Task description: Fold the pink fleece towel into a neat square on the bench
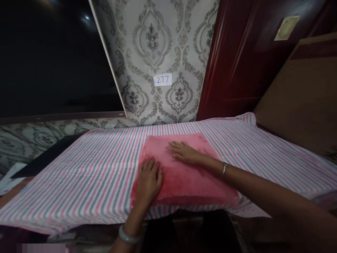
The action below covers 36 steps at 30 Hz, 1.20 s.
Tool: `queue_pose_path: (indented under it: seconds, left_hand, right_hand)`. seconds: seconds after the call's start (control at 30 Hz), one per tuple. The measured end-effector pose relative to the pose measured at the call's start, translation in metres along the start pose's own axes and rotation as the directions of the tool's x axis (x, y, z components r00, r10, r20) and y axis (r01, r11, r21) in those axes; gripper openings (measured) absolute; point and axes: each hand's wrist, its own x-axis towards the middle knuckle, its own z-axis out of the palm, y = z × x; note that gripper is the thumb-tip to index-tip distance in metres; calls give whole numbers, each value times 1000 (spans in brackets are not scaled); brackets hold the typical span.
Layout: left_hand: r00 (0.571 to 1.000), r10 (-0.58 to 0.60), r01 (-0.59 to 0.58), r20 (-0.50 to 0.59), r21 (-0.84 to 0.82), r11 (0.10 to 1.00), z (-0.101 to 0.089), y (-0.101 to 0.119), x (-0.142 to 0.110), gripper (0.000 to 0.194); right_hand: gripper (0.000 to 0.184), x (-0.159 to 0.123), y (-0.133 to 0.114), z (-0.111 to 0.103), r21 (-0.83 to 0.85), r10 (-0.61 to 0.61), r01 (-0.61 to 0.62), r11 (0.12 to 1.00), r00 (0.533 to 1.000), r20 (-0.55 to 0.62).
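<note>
A pink, plush-looking cloth [195, 182] lies flat as a rough square on a striped cloth [105, 172]. Its lower left part looks darker red than the rest. My left hand [149, 181] rests palm down on its left side, fingers stretched out and pointing away from me. Flat on its upper middle lies my right hand [184, 152], fingers spread and pointing left. Neither hand grips anything. A pale bangle circles my left wrist and a thin silver one my right.
The striped cloth covers a table against a patterned wall [181, 52] bearing a paper label [162, 79] marked 277. A large dark screen [52, 59] stands at the back left. On the right are a dark red door [237, 52] and a brown cardboard box [302, 95].
</note>
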Motion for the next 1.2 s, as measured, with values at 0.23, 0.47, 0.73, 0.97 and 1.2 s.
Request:
queue_pose_path:
  seconds: [0.23, 0.47, 0.73, 0.97, 1.2]
  left_hand:
    - [985, 132, -122, 110, -96, 988, -6, 63, 10, 38]
    - [947, 248, -252, 202, -10, 968, 27, 98, -16, 50]
    - [949, 249, -254, 194, 1, 967, 25, 91, -16, 49]
    - [949, 258, -260, 180, -11, 965, 27, 92, -15, 52]
    - [944, 255, -253, 208, -38, 967, 24, 91, -10, 50]
  right_hand:
    - [61, -31, 34, 5, -21, -11, 12, 1000, 1000, 12]
    - [63, 0, 89, 2, -61, 82, -82, 995, 997, -5]
    - [66, 10, 144, -4, -75, 395, -399, 914, 917, -60]
    - [70, -1, 131, -14, 54, 420, -416, 908, 901, -106]
    - [71, -44, 111, -27, 60, 319, -314, 948, 920, -226]
